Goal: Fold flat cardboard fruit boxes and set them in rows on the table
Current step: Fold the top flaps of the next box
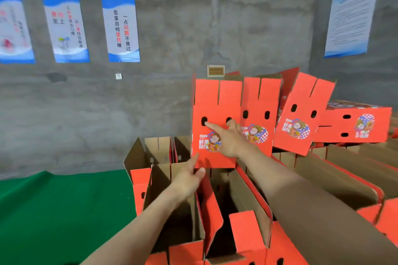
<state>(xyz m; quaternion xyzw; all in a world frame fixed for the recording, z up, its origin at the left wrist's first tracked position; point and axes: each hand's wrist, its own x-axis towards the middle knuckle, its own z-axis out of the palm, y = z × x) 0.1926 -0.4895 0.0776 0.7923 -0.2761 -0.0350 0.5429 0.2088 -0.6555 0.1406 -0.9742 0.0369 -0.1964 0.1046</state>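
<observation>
A red folded fruit box stands upright on top of the rows of open boxes, its printed face and two oval holes toward me. My right hand lies flat on that face with fingers spread, the index fingertip at the left hole and another fingertip at the right hole. My left hand reaches to the box's lower left corner, its straight fingers touching the left edge and its thumb under the bottom edge.
To the right are a second upright red box, a leaning one and one on its side. Open boxes fill the foreground in rows. Green table cloth lies to the left, with a concrete wall with posters behind.
</observation>
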